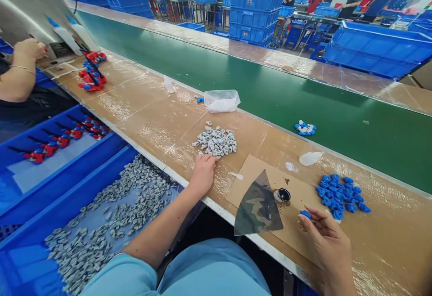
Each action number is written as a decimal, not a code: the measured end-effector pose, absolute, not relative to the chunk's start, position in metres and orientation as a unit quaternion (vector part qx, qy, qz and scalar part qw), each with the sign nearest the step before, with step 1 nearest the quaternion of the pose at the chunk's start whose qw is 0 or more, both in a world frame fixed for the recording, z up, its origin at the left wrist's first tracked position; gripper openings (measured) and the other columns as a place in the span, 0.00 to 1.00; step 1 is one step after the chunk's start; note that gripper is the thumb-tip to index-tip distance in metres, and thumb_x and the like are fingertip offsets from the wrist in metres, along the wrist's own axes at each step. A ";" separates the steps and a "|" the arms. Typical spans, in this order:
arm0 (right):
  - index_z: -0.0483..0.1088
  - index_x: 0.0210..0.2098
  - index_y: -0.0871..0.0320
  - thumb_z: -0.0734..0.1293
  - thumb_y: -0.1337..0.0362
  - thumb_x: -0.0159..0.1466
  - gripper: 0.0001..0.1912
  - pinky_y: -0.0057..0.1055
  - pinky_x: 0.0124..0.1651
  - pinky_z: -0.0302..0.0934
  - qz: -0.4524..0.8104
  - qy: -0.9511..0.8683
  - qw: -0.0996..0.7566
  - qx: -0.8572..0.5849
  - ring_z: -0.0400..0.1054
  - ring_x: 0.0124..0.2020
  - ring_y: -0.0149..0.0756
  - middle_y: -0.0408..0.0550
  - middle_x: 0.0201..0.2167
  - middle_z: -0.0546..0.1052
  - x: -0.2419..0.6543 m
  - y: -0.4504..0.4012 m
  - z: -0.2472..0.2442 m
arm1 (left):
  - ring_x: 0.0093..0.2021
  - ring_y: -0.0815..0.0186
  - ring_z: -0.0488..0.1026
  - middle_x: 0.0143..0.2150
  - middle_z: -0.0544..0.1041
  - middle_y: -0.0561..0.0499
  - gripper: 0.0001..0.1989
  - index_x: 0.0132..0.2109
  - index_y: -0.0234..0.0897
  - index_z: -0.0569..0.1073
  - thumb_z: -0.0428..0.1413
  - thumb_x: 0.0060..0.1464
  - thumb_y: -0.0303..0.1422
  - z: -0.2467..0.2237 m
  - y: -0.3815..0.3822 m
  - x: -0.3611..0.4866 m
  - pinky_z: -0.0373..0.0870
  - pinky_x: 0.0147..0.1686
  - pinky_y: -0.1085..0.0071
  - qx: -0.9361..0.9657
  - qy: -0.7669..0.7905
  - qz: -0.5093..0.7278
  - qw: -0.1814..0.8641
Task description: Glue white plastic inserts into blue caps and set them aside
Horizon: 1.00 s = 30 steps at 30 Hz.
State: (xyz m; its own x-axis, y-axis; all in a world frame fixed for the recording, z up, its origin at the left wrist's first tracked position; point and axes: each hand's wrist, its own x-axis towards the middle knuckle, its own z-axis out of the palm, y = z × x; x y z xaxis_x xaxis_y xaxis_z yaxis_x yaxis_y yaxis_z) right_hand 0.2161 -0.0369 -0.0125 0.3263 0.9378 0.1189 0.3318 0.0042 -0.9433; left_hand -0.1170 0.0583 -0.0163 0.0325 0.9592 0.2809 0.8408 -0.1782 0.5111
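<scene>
With our right hand [327,233] we pinch one small blue moulded piece [305,214] narrowly, presumably keeping its surface exposed, near the heaped blue pieces [339,193]; our left hand [204,172], its grip indeterminable, touches the pile of small grey moulded pieces [218,141].

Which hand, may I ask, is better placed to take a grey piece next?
Probably the left hand: it is at the grey pile, while the right hand holds a blue piece farther away.

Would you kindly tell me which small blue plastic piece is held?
The small blue plastic piece pinched in the right hand; the nearby blue heap lies unheld.
</scene>
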 end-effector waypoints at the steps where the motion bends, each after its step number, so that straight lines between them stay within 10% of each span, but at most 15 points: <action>1: 0.77 0.32 0.55 0.75 0.53 0.48 0.16 0.32 0.25 0.71 0.312 -0.489 0.513 -0.632 0.71 0.21 0.35 0.46 0.23 0.78 0.214 -0.037 -0.011 | 0.42 0.55 0.68 0.38 0.76 0.44 0.12 0.37 0.38 0.74 0.48 0.52 0.23 -0.016 0.057 -0.120 0.66 0.46 0.54 0.711 0.633 0.289 0.100; 9: 0.78 0.37 0.53 0.71 0.56 0.56 0.12 0.32 0.30 0.71 0.254 -0.569 0.489 -0.611 0.73 0.31 0.36 0.49 0.32 0.79 0.203 -0.030 0.005 | 0.45 0.59 0.70 0.42 0.73 0.45 0.10 0.39 0.40 0.75 0.49 0.55 0.32 -0.005 0.047 -0.108 0.67 0.48 0.61 0.654 0.592 0.421 0.210; 18: 0.75 0.40 0.56 0.68 0.55 0.59 0.13 0.36 0.36 0.70 0.238 -0.574 0.464 -0.631 0.72 0.31 0.36 0.50 0.32 0.79 0.200 -0.029 0.005 | 0.28 0.73 0.68 0.30 0.73 0.53 0.16 0.34 0.35 0.71 0.65 0.43 0.40 0.010 0.013 -0.028 0.69 0.33 0.74 0.290 0.410 0.437 0.746; 30: 0.77 0.42 0.48 0.63 0.60 0.64 0.12 0.34 0.37 0.67 0.099 -0.704 0.360 -0.604 0.72 0.34 0.38 0.47 0.34 0.79 0.193 -0.014 0.016 | 0.27 0.74 0.71 0.28 0.74 0.54 0.20 0.39 0.34 0.75 0.68 0.38 0.38 0.011 0.007 -0.013 0.66 0.30 0.76 0.243 0.407 0.406 0.782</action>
State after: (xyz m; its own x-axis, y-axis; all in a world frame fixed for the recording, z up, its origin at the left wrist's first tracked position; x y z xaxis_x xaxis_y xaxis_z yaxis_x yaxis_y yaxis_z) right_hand 0.1933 -0.0145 0.0165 -0.0120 0.9215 0.3881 0.7797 0.2516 -0.5734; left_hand -0.0129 0.0071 0.0112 0.3393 0.8323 -0.4384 -0.4379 0.5522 0.7094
